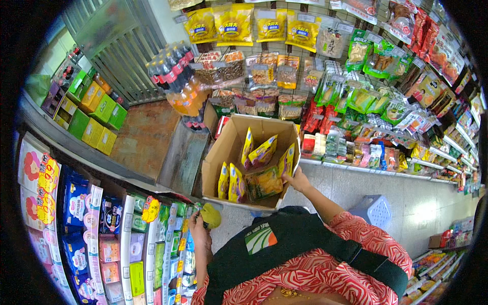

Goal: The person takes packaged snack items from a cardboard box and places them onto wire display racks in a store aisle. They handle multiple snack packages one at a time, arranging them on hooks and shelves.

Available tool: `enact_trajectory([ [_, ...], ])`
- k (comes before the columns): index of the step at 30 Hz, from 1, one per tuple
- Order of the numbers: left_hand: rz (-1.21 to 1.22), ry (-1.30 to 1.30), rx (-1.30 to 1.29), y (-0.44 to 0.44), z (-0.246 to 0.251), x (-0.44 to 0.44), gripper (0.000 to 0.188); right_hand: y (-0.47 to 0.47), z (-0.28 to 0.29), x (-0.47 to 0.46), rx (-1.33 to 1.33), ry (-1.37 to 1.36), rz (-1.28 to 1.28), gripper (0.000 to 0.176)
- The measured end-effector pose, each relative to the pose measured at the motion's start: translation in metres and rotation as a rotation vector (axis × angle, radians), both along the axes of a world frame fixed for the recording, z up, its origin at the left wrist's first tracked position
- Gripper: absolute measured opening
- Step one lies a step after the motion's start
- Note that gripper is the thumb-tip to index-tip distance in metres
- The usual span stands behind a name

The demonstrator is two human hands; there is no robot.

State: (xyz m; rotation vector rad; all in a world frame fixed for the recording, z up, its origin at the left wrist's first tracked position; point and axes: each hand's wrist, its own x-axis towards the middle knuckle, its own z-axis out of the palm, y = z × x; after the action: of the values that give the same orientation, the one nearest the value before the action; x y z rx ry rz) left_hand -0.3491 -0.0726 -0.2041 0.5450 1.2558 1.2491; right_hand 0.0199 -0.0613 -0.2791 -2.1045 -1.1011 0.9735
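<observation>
An open cardboard carton [225, 143] stands in front of me. Inside it are several yellow-and-purple snack packets [263, 151], most on edge, and a flat packet [265, 183] with orange contents on the bottom. My right hand [298, 180] grips the carton's right rim, its fingertips reaching inside against a yellow packet [286, 162]. Down at the carton's near left corner, my left hand [199, 230] holds a yellow-green item [211, 215], perhaps a cloth, beside the left shelving. The fingers partly cover it, so its exact kind cannot be told.
Hanging snack bags [233, 26] cover the wall rack ahead. Bundled drink bottles [171, 68] stand behind the carton to the left. Shelves of packaged tissue-like goods [139, 244] run close along my left. A blue-grey plastic stool [371, 210] is on the tiled floor at right.
</observation>
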Motion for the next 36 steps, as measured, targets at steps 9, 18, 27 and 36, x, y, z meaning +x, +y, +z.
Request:
enact_trajectory([
  [9,0.019,0.011,-0.043,-0.022,-0.026,-0.079,0.032,0.007,-0.056,-0.001,-0.027,-0.055,-0.133,0.036],
  [18,0.035,0.032,-0.221,-0.094,-0.029,-0.141,0.03,0.007,-0.064,0.0,-0.131,0.021,-0.19,0.035],
  [27,0.066,0.023,-0.199,-0.104,-0.058,-0.223,0.026,0.008,-0.053,-0.006,-0.097,0.046,-0.264,0.019],
  [36,0.028,0.017,-0.169,-0.085,-0.063,-0.251,0.028,0.021,-0.091,0.021,-0.146,0.024,-0.311,0.013],
])
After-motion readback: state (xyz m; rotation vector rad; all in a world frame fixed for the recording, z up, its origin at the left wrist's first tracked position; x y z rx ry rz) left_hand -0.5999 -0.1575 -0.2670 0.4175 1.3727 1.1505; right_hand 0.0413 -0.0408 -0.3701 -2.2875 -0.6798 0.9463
